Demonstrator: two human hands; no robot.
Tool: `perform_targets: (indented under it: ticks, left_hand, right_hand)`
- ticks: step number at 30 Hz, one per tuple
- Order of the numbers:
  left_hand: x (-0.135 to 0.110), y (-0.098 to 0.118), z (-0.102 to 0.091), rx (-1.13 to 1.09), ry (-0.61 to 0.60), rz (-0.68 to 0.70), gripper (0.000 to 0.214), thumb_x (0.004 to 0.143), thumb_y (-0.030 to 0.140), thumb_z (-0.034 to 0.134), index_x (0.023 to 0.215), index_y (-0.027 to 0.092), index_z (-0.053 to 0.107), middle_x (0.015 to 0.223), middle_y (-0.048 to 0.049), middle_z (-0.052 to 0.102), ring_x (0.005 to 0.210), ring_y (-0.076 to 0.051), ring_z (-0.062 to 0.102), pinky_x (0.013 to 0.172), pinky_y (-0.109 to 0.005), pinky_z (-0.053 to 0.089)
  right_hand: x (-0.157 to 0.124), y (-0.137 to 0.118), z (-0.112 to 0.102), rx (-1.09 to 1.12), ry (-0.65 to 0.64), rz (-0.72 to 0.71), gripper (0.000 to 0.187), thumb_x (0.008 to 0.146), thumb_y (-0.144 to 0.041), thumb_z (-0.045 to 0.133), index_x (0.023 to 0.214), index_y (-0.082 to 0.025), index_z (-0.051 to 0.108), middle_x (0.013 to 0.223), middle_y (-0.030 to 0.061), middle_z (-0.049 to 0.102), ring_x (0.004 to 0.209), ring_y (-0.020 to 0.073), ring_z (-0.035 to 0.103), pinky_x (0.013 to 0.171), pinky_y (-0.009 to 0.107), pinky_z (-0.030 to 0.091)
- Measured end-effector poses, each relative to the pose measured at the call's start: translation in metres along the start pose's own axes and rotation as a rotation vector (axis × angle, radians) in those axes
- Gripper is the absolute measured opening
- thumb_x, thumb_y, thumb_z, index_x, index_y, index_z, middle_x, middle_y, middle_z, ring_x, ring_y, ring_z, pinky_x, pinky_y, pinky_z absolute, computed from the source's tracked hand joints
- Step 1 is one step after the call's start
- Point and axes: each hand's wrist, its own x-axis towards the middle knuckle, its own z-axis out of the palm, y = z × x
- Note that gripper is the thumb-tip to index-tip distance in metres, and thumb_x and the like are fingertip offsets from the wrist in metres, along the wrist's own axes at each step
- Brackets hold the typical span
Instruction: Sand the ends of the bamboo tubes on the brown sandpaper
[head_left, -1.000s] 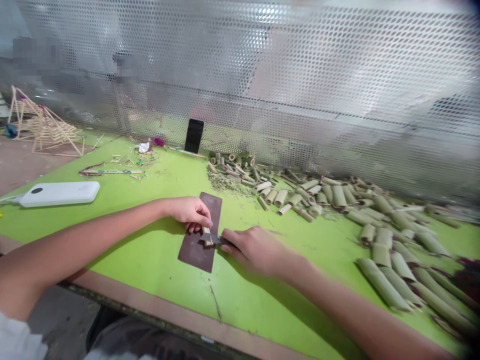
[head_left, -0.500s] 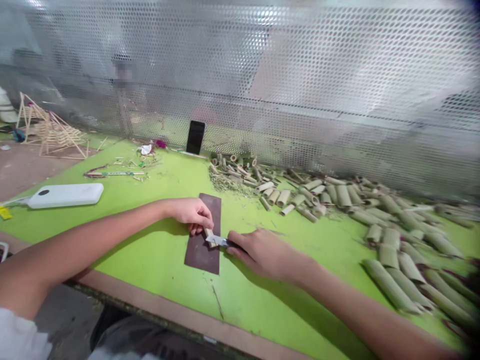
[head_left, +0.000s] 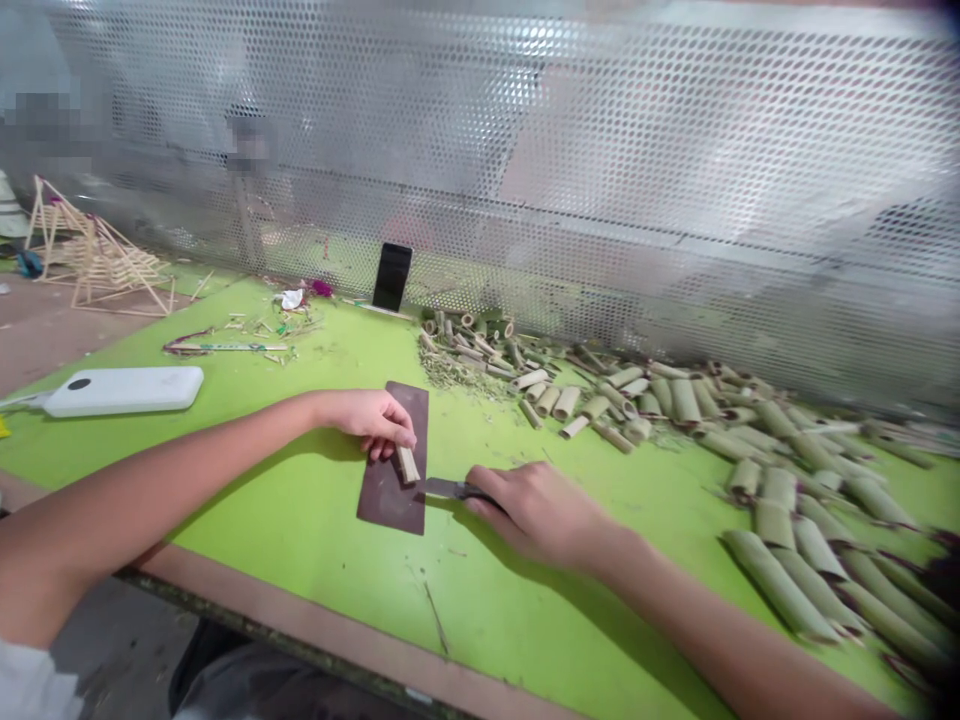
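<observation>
My left hand [head_left: 379, 422] pinches a short, pale bamboo piece [head_left: 406, 464] over a dark brown rectangular sheet [head_left: 391, 507] that lies on the green table. To its right, my right hand [head_left: 529, 505] is closed round the dark handle of a utility knife [head_left: 448, 488]. The knife's blade points left, its tip near the sheet's right edge and a little apart from the bamboo piece. My fingers hide the upper end of the piece.
Cut bamboo tubes [head_left: 682, 398] and shavings are heaped along the back and right. A phone [head_left: 392, 277] leans by the perforated metal screen [head_left: 600, 150]. A white power bank [head_left: 124, 390] lies at left, a stick frame [head_left: 105, 255] beyond it. The table's front edge [head_left: 300, 622] is near me.
The knife blade lay across the bamboo piece before; now it is drawn off to the right, apart from it. My left hand and the sheet appear slightly further left.
</observation>
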Motion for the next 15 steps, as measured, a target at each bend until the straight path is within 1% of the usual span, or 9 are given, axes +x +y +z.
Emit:
perform_targets:
  ticks: [3,6,11,15]
  left_hand:
    - [-0.003,0.007,0.001,0.004,0.02,0.021,0.04,0.085,0.054,0.074,0.088,0.015,0.071,0.067,-0.0007,0.064,0.049,-0.008,0.049,0.045,-0.021,0.033]
    - [-0.004,0.011,0.004,-0.009,0.038,0.056,0.04,0.087,0.055,0.071,0.092,0.015,0.072,0.069,0.0001,0.061,0.05,-0.008,0.041,0.047,-0.022,0.029]
    - [-0.001,0.011,0.014,-0.028,0.037,0.085,0.05,0.087,0.064,0.067,0.101,0.016,0.073,0.071,-0.0001,0.058,0.054,-0.009,0.039,0.05,-0.024,0.027]
    - [0.0,0.015,0.023,0.003,0.057,0.075,0.056,0.086,0.068,0.066,0.101,0.015,0.075,0.067,0.001,0.055,0.054,-0.01,0.039,0.051,-0.025,0.027]
  right_hand:
    - [0.002,-0.002,0.002,-0.018,0.081,-0.012,0.035,0.109,-0.034,0.033,0.091,-0.017,0.058,0.065,0.0005,0.062,0.046,0.0117,0.05,0.048,0.025,0.03]
    - [0.004,-0.005,0.003,-0.04,0.126,-0.018,0.035,0.109,-0.033,0.035,0.091,-0.016,0.06,0.065,0.0003,0.063,0.048,0.0124,0.052,0.05,0.026,0.031]
    - [0.006,-0.006,0.002,-0.068,0.153,-0.006,0.033,0.109,-0.031,0.037,0.09,-0.016,0.06,0.066,0.0,0.064,0.048,0.0117,0.052,0.05,0.026,0.029]
    - [0.007,-0.008,0.001,-0.109,0.169,0.008,0.032,0.108,-0.031,0.04,0.09,-0.016,0.061,0.066,0.0002,0.065,0.048,0.0115,0.052,0.05,0.026,0.028]
